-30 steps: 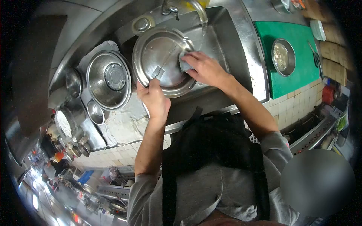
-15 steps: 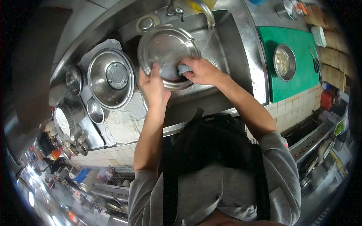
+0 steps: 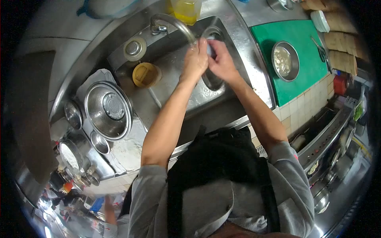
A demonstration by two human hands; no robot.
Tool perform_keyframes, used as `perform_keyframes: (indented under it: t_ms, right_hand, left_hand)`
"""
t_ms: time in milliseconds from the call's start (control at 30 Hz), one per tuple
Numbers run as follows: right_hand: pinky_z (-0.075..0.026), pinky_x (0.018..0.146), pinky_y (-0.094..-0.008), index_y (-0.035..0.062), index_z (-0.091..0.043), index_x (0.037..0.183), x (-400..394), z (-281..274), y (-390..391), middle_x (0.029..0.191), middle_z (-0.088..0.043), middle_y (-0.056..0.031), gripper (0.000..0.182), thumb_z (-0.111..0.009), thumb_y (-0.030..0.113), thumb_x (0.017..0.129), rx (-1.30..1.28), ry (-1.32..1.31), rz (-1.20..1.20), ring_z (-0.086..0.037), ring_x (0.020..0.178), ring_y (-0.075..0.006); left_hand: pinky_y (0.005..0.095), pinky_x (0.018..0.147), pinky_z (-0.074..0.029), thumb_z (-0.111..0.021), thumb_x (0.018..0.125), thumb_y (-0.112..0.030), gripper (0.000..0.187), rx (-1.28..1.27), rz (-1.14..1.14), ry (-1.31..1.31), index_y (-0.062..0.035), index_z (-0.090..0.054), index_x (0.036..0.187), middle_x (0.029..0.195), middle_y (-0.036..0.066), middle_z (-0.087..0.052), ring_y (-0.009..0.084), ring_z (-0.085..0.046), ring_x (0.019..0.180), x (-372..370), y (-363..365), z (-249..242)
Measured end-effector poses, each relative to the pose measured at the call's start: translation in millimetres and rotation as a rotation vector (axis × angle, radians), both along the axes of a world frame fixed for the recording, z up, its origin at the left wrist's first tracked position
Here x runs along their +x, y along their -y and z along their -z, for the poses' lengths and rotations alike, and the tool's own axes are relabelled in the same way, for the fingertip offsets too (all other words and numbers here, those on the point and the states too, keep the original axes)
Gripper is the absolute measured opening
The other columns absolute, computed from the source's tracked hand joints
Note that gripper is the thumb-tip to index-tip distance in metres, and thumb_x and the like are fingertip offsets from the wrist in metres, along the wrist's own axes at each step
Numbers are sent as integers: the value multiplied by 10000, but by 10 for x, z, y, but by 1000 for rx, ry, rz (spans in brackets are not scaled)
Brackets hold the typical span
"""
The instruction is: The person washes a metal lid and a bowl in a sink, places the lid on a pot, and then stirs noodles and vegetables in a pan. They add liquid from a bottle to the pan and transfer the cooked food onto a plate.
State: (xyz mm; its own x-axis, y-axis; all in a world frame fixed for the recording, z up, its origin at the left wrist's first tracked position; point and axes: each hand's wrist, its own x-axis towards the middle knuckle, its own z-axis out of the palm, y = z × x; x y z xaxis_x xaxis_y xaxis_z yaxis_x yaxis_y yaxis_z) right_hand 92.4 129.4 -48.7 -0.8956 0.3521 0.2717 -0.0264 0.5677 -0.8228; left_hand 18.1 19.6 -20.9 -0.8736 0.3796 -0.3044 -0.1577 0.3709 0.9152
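Observation:
Over the sink (image 3: 174, 91), the round metal pan (image 3: 215, 82) is tilted steeply, so it shows as a narrow oval. My left hand (image 3: 194, 62) is closed at the pan's left edge, just under the faucet spout (image 3: 178, 23). My right hand (image 3: 224, 63) is closed on a small bluish-grey scrubber (image 3: 210, 50) against the pan, close beside my left fingers. Part of the scrubber and the pan's middle are hidden by my hands. A yellow strainer cup (image 3: 146, 75) sits in the sink's left part.
Metal bowls (image 3: 93, 107) stand on a cloth at the left. On the right, a green board (image 3: 305, 43) bears a metal bowl (image 3: 295, 67) and scissors (image 3: 322, 53). A yellow container (image 3: 186, 12) stands behind the faucet. Another person's arm (image 3: 110, 210) shows at lower left.
The pan has moved right and tipped from a wide, face-up view to a steep one. Both hands have moved up and closer together. The yellow cup and another person's arm have come into view.

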Motion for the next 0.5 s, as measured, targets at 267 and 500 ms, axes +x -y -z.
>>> perform_keyframes:
  t_ms: [267, 500]
  right_hand:
    - [-483, 913, -430, 21, -563, 1188, 272, 217, 13, 1102, -594, -208, 392, -702, 86, 827, -2, 172, -142, -583, 1042, -401]
    - [-509, 883, -441, 37, -562, 1227, -42, -18, 230, 1135, -559, -196, 431, -683, 29, 813, 182, 48, -257, -576, 1022, -411]
  left_hand:
    - [417, 854, -479, -427, 1059, -326, 393, 67, -36, -131, -4, -612, 1186, 998, 238, -677, 373, -654, 938, 160, 522, -235]
    - [378, 884, -470, -455, 1070, -346, 422, 56, -193, -10, 23, -621, 1189, 1073, 175, -690, 246, -637, 996, 270, 1117, -224]
